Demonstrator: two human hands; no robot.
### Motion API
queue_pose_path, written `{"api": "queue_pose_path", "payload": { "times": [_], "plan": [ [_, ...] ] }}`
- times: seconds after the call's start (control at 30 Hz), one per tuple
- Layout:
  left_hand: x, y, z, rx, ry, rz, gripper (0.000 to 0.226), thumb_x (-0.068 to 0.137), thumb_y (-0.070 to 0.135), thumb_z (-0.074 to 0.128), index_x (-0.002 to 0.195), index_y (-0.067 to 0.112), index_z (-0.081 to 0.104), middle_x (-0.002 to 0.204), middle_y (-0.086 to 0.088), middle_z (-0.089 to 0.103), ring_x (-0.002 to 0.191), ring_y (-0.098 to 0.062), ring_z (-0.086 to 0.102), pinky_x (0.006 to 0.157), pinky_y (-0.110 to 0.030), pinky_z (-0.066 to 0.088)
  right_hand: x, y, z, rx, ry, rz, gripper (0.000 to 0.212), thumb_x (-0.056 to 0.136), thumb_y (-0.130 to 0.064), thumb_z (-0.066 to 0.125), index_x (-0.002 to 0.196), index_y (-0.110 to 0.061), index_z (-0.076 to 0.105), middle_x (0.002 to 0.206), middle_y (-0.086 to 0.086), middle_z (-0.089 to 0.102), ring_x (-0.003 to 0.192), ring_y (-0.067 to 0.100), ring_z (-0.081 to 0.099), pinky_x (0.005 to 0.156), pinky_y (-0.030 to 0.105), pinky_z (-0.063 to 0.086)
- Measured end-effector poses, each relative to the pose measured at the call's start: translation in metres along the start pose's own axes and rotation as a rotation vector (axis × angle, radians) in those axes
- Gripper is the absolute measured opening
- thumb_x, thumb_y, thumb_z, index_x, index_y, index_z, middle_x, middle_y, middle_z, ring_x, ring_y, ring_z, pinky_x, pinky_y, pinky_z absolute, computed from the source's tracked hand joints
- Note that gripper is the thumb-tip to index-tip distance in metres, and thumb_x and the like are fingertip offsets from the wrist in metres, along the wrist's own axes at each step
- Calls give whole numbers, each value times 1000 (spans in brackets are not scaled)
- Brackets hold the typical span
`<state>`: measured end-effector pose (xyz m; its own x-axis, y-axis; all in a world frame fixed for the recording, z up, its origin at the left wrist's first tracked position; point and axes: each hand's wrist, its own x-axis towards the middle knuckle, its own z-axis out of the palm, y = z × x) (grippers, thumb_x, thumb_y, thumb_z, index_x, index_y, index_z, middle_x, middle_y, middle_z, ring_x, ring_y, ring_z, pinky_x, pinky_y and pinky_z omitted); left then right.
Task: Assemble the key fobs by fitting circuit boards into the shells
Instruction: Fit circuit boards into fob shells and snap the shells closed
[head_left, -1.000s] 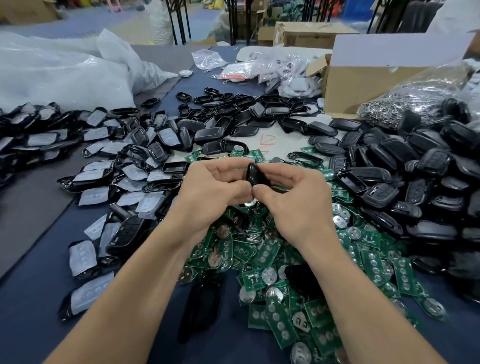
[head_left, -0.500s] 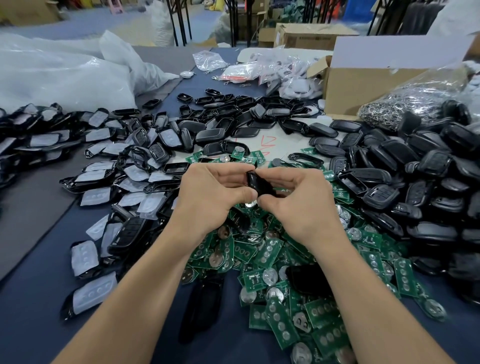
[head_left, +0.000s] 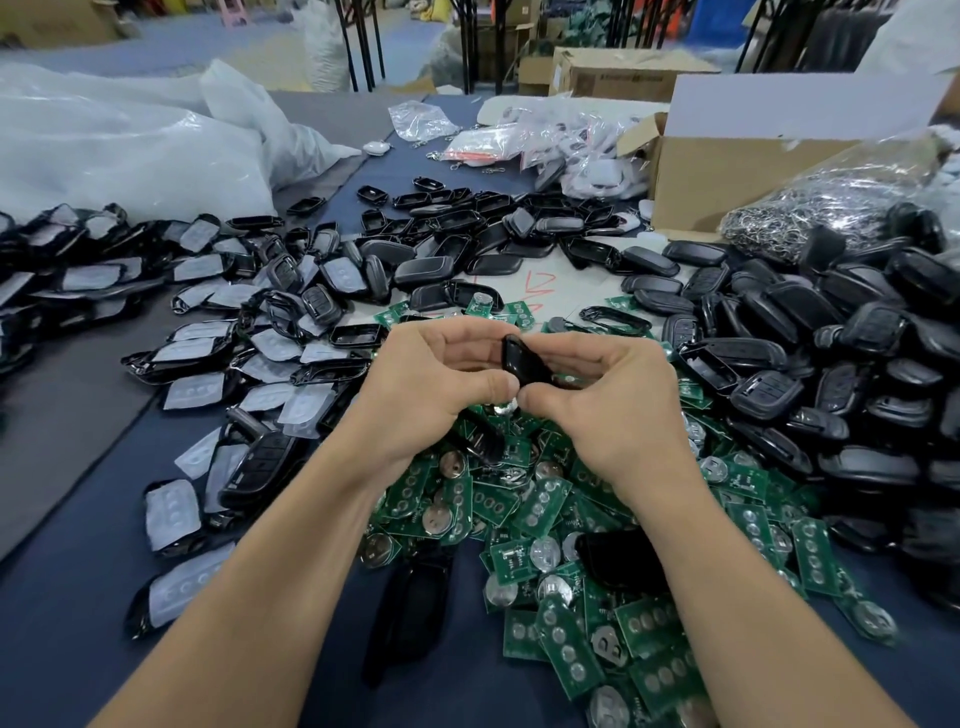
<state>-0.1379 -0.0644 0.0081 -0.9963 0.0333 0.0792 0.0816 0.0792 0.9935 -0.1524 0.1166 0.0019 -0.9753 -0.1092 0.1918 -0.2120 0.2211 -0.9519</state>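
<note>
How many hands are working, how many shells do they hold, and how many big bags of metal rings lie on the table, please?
Hands: 2, left hand and right hand
Held shell: 1
Big bag of metal rings: 1
Total: 4

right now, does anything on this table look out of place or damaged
A black shell lies on the green circuit boards, away from the shell heaps to either side. Nothing looks broken or spilled. The left hand and right hand hold one black fob between them.
</note>
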Motion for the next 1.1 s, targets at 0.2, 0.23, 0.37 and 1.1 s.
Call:
{"api": "queue_pose_path", "payload": {
  "times": [0.2, 0.23, 0.37, 1.1],
  "plan": [
    [1, -1, 3, -31, 9, 42, 44, 73, -3, 88, 112, 16, 79, 102, -6, 82, 100, -21, 78, 88, -25, 59, 4, 4, -4, 151, -44, 12, 47, 62, 3, 93, 89, -33, 81, 92, -9, 81, 94, 7, 77, 87, 24, 59],
    [1, -1, 4, -43, 11, 44, 43, 73, -2, 88, 111, 16, 80, 102, -6, 82, 100, -22, 78, 88, -25, 59, 5, 4, -5, 185, -53, 15, 48, 62, 6, 92, 89, -32, 81, 92, -7, 81, 93, 9, 77, 85, 22, 59],
    [-1, 1, 8, -56, 7, 56, 39, 75, -2, 87, 106, 21, 81, 100, -4, 82, 96, -18, 78, 84, -22, 59, 5, 6, -6, 257, -60, 9, 50, 61, 11, 91, 87, -31, 82, 90, -5, 81, 91, 10, 78, 81, 16, 57],
    [-5, 5, 0, 94, 66, 98, 44, 68, -2, 93, 104, 21, 82, 96, 1, 82, 95, -16, 79, 85, -25, 61, -4, -6, 0, -10, -14, -14, 47, 67, -1, 92, 97, -37, 82, 90, -20, 79, 85, -1, 75, 79, 15, 58]
  ]
}}
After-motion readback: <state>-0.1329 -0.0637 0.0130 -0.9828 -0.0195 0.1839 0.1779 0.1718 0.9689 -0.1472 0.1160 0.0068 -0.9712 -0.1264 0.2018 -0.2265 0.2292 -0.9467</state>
